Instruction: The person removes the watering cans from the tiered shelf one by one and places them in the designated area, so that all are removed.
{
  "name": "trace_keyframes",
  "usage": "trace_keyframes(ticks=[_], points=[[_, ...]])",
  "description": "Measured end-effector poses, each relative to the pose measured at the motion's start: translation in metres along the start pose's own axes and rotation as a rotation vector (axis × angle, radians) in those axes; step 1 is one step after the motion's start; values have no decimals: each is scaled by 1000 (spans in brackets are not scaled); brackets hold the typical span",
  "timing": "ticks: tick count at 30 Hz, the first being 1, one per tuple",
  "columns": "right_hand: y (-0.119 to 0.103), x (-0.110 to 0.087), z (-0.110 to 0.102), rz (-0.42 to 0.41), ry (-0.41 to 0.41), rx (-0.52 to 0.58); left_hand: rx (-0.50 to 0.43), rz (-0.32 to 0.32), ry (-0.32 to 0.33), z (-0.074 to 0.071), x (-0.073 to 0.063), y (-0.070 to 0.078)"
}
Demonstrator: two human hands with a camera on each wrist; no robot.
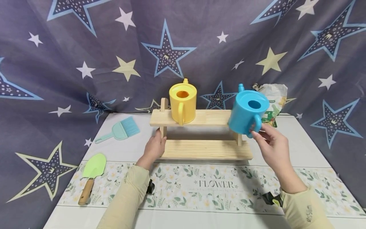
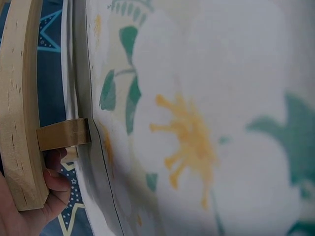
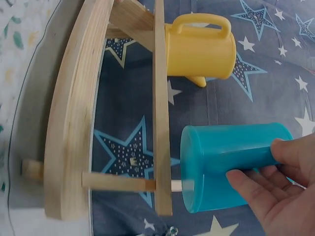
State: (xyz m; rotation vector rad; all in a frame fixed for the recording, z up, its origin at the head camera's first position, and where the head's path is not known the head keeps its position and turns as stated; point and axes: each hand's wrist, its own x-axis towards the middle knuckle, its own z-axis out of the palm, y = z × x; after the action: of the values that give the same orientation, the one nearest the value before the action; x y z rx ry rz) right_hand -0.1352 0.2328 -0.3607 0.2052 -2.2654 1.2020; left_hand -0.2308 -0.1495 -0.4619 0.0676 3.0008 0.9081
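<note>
A two-tier wooden shelf (image 1: 206, 150) stands on the table. My left hand (image 1: 154, 145) grips the left end of its lower board; in the left wrist view, fingers curl around the board (image 2: 19, 98) beside a short wooden foot. A yellow watering can (image 1: 187, 106) stands upright on the upper board (image 1: 213, 118), left of its middle, spout to the back. With its handle pinched in my right hand (image 1: 273, 144), a blue watering can (image 1: 246, 114) is at the upper board's right end. The right wrist view shows the blue can's base (image 3: 192, 169) close over that board.
On the left of the table lie a light-blue brush (image 1: 121, 129) and a green trowel (image 1: 94, 167) with a wooden handle. A white and green bag (image 1: 274, 98) stands behind the shelf at right. A flower-print runner (image 1: 211, 197) crosses the table before a starry curtain (image 1: 200, 19).
</note>
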Motion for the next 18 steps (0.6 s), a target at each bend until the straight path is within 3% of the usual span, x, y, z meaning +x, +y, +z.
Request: trace_keyframes(ticks=[18], points=[[24, -22, -45, 92, 118, -88, 16, 7, 0, 2, 1, -2]])
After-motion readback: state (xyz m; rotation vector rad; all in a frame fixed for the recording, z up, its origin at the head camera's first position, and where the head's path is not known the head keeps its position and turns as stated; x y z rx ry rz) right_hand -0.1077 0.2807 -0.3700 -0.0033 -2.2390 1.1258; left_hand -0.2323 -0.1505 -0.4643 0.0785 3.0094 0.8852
